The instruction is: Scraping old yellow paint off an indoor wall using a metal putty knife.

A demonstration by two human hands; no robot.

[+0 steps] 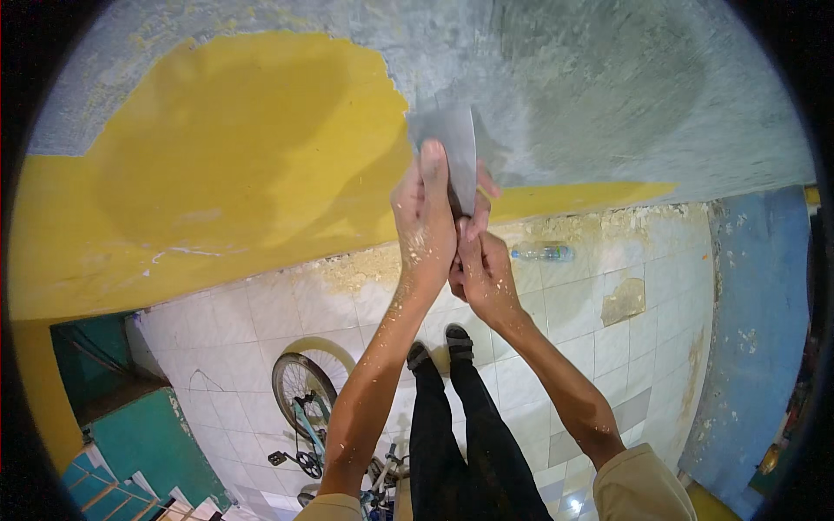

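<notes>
A wide metal scraper blade (462,150) stands against the wall at the ragged border between yellow paint (247,150) and bare grey plaster (586,98). My left hand (427,202) lies along the blade's left side, its thumb flat on the metal. Just below and to the right, my right hand (479,260) is closed around the scraper's lower end; the handle itself is hidden by the fingers. Pale paint flakes cling to both hands and forearms. A narrow strip of yellow paint runs along the wall's foot to the right.
Paint crumbs lie on the white tiled floor (260,365) along the wall, with a clear plastic bottle (544,252) at the right. A bicycle (306,410) stands at lower left, near a green panel (150,443). A worn blue surface (749,338) borders the right side.
</notes>
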